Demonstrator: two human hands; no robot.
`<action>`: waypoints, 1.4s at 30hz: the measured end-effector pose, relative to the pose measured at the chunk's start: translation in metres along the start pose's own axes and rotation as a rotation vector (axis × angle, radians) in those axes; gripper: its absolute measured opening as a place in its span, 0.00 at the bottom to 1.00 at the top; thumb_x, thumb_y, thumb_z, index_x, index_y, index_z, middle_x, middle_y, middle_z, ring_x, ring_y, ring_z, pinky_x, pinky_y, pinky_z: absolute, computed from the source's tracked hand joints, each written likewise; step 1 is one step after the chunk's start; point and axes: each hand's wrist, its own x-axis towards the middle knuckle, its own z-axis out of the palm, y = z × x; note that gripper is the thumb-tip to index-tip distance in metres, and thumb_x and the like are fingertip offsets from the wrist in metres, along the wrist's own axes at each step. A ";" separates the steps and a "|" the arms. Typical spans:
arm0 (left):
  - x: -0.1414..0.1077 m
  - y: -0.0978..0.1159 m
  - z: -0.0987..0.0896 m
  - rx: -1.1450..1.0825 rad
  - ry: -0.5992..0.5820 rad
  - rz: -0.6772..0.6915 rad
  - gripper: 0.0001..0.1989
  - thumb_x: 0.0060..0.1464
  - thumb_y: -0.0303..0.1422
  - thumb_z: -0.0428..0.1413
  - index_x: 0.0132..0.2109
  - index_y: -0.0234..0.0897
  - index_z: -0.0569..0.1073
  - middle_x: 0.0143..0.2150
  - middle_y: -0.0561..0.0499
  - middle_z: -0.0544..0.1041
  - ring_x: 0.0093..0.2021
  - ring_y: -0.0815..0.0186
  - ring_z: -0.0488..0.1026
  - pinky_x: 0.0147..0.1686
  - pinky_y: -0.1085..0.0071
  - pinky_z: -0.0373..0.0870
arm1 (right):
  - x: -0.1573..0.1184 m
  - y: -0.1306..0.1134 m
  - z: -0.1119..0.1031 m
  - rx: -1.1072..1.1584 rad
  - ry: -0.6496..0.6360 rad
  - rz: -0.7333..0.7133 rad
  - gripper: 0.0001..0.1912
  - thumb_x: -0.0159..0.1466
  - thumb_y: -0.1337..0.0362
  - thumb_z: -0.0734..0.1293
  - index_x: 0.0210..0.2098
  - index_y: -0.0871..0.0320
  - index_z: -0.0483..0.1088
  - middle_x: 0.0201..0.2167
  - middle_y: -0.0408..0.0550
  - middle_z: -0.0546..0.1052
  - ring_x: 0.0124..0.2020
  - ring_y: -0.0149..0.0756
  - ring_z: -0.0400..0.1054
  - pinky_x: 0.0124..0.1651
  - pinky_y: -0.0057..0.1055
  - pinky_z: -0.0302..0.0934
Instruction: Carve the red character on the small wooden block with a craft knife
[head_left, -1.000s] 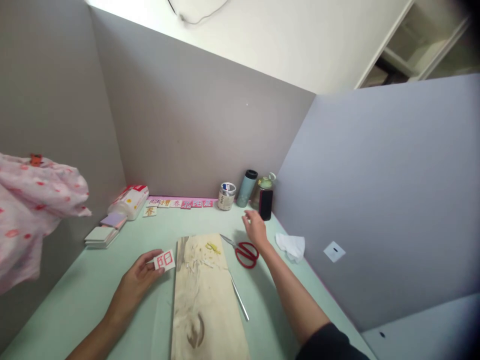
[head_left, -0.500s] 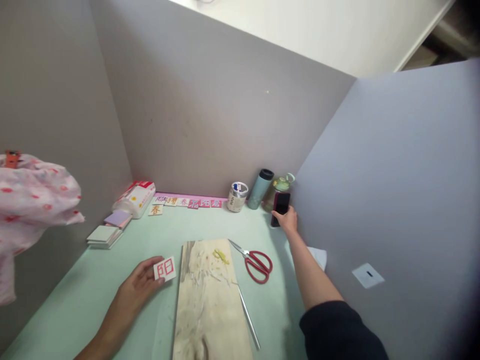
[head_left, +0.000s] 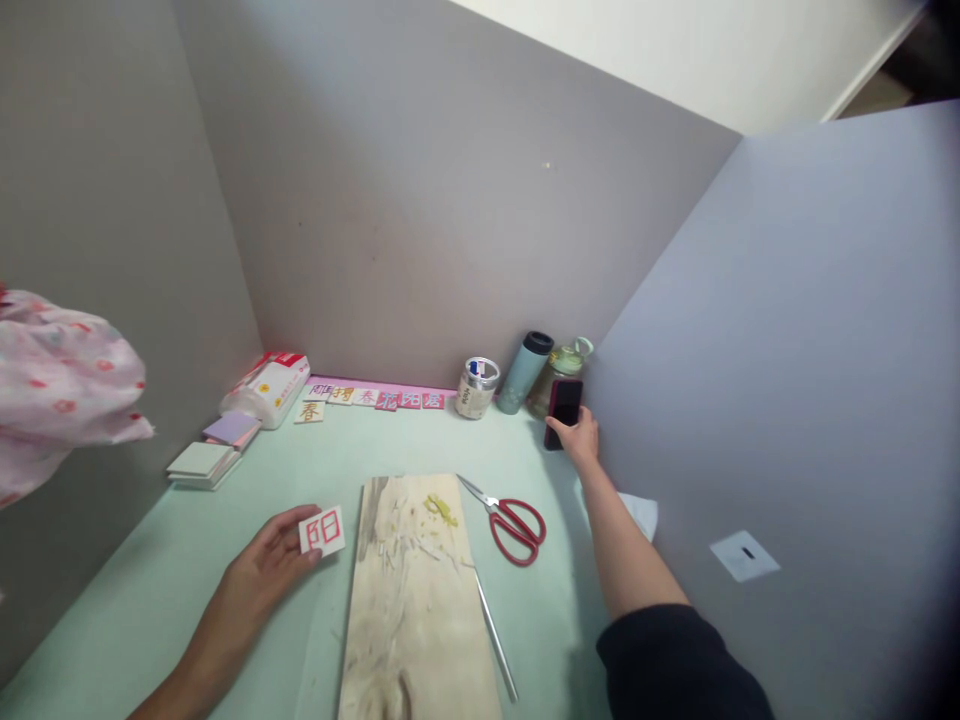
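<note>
Between the thumb and fingers of my left hand [head_left: 270, 560] is a small white tile [head_left: 322, 532] with a red outlined character, left of a wooden board [head_left: 420, 610]. My right hand [head_left: 578, 437] grips a dark phone [head_left: 563, 413] that stands upright at the back right, in front of a green-lidded bottle [head_left: 568, 358]. Yellow and pale shavings [head_left: 440, 509] lie on the board. Red-handled scissors [head_left: 517, 530] rest to its right, and a thin metal tool [head_left: 496, 635] lies along its right edge.
Along the back stand a teal tumbler [head_left: 525, 375], a tin [head_left: 477, 390] and a row of character tiles [head_left: 387, 400]. At the left are a tissue pack [head_left: 274, 388], stacked blocks [head_left: 202, 462] and a hanging pink cloth [head_left: 67, 380]. Grey partitions enclose the table.
The view has shifted slightly. My left hand and its tile sit a little further left and higher in the picture. My right hand still holds the phone.
</note>
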 end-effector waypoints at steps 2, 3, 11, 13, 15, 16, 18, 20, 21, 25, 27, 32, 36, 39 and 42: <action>0.000 -0.001 -0.001 0.008 0.004 -0.003 0.36 0.46 0.51 0.66 0.58 0.40 0.68 0.52 0.43 0.80 0.53 0.50 0.76 0.55 0.59 0.73 | -0.002 -0.005 -0.005 -0.002 -0.019 0.002 0.21 0.69 0.57 0.67 0.58 0.58 0.66 0.56 0.54 0.71 0.53 0.45 0.69 0.53 0.49 0.67; 0.001 -0.001 -0.002 0.010 0.005 -0.002 0.36 0.46 0.51 0.66 0.58 0.40 0.68 0.52 0.42 0.80 0.54 0.50 0.76 0.56 0.58 0.72 | -0.003 -0.008 -0.009 -0.001 -0.029 -0.001 0.21 0.69 0.57 0.67 0.58 0.58 0.66 0.56 0.54 0.71 0.53 0.45 0.69 0.54 0.49 0.67; 0.017 -0.014 -0.014 0.152 0.060 0.063 0.34 0.43 0.53 0.65 0.54 0.41 0.70 0.54 0.41 0.78 0.55 0.45 0.75 0.58 0.50 0.70 | -0.069 -0.036 -0.061 0.089 -0.229 -0.185 0.25 0.66 0.54 0.66 0.58 0.61 0.64 0.44 0.54 0.77 0.44 0.44 0.73 0.49 0.41 0.66; 0.020 -0.017 -0.019 0.368 0.114 0.182 0.32 0.44 0.53 0.64 0.53 0.43 0.73 0.57 0.42 0.76 0.60 0.43 0.70 0.64 0.47 0.61 | -0.116 -0.038 -0.080 0.126 -0.365 -0.276 0.21 0.64 0.52 0.65 0.52 0.57 0.68 0.34 0.48 0.78 0.34 0.42 0.73 0.40 0.36 0.66; 0.020 -0.014 -0.021 0.552 0.141 0.326 0.29 0.47 0.52 0.61 0.54 0.45 0.73 0.63 0.43 0.71 0.67 0.44 0.61 0.69 0.47 0.51 | -0.170 -0.036 -0.099 0.139 -0.506 -0.342 0.16 0.62 0.51 0.66 0.45 0.53 0.71 0.27 0.43 0.76 0.28 0.39 0.71 0.32 0.32 0.63; 0.018 -0.009 -0.019 0.598 0.125 0.381 0.29 0.50 0.52 0.59 0.56 0.45 0.73 0.66 0.44 0.69 0.70 0.45 0.57 0.70 0.48 0.48 | -0.197 -0.035 -0.107 0.133 -0.588 -0.369 0.12 0.62 0.53 0.66 0.42 0.52 0.71 0.25 0.42 0.75 0.26 0.38 0.70 0.31 0.31 0.61; 0.016 0.007 -0.009 0.618 0.028 0.430 0.30 0.56 0.51 0.55 0.62 0.45 0.68 0.69 0.47 0.64 0.72 0.49 0.51 0.71 0.51 0.46 | -0.245 -0.031 -0.120 0.034 -0.765 -0.430 0.07 0.62 0.59 0.66 0.40 0.50 0.69 0.28 0.41 0.76 0.28 0.37 0.70 0.33 0.30 0.60; 0.018 0.029 0.009 0.609 -0.150 0.448 0.29 0.61 0.50 0.51 0.66 0.46 0.65 0.71 0.50 0.61 0.73 0.52 0.50 0.71 0.54 0.47 | -0.281 -0.029 -0.128 -0.064 -0.871 -0.429 0.05 0.61 0.61 0.65 0.39 0.49 0.67 0.31 0.42 0.77 0.30 0.38 0.70 0.33 0.30 0.59; 0.022 0.039 0.021 0.613 -0.239 0.459 0.30 0.62 0.50 0.49 0.67 0.45 0.64 0.72 0.50 0.59 0.74 0.53 0.49 0.71 0.54 0.46 | -0.293 -0.028 -0.130 -0.083 -0.890 -0.426 0.05 0.62 0.62 0.63 0.39 0.49 0.67 0.33 0.42 0.77 0.30 0.38 0.70 0.34 0.30 0.59; 0.053 0.056 0.066 0.668 -0.437 0.499 0.33 0.65 0.51 0.43 0.70 0.39 0.59 0.74 0.49 0.55 0.74 0.57 0.46 0.71 0.58 0.43 | -0.315 -0.025 -0.128 -0.095 -0.901 -0.466 0.12 0.64 0.62 0.61 0.47 0.47 0.65 0.39 0.46 0.77 0.34 0.40 0.72 0.37 0.32 0.62; 0.064 0.048 0.082 0.696 -0.475 0.493 0.33 0.65 0.50 0.42 0.69 0.35 0.60 0.73 0.45 0.56 0.74 0.56 0.47 0.71 0.57 0.43 | -0.316 -0.021 -0.126 -0.121 -0.870 -0.509 0.12 0.65 0.62 0.59 0.48 0.47 0.65 0.41 0.48 0.77 0.37 0.42 0.73 0.37 0.33 0.63; 0.031 0.018 0.094 0.763 -0.617 0.503 0.32 0.65 0.46 0.48 0.70 0.36 0.59 0.74 0.45 0.52 0.74 0.53 0.45 0.72 0.51 0.39 | -0.316 -0.007 -0.122 -0.144 -0.815 -0.487 0.10 0.64 0.64 0.61 0.45 0.47 0.65 0.40 0.47 0.75 0.37 0.42 0.74 0.35 0.32 0.63; -0.019 0.016 0.082 0.778 -0.732 0.497 0.30 0.66 0.44 0.49 0.71 0.43 0.56 0.74 0.50 0.52 0.74 0.56 0.48 0.71 0.53 0.46 | -0.318 -0.007 -0.119 -0.092 -0.789 -0.462 0.12 0.66 0.63 0.60 0.50 0.49 0.64 0.40 0.47 0.76 0.34 0.40 0.74 0.35 0.30 0.63; -0.026 0.027 0.078 0.785 -0.696 0.409 0.31 0.70 0.47 0.41 0.73 0.40 0.49 0.76 0.48 0.47 0.75 0.58 0.44 0.72 0.53 0.44 | -0.318 -0.013 -0.114 -0.063 -0.791 -0.468 0.14 0.68 0.63 0.58 0.53 0.52 0.62 0.38 0.47 0.76 0.32 0.39 0.74 0.34 0.30 0.63; -0.003 0.038 0.086 0.745 -0.604 0.414 0.31 0.71 0.48 0.36 0.73 0.38 0.50 0.76 0.47 0.48 0.75 0.58 0.44 0.72 0.52 0.43 | -0.317 -0.017 -0.107 -0.088 -0.806 -0.483 0.17 0.65 0.68 0.58 0.54 0.55 0.62 0.38 0.49 0.77 0.32 0.40 0.74 0.35 0.31 0.64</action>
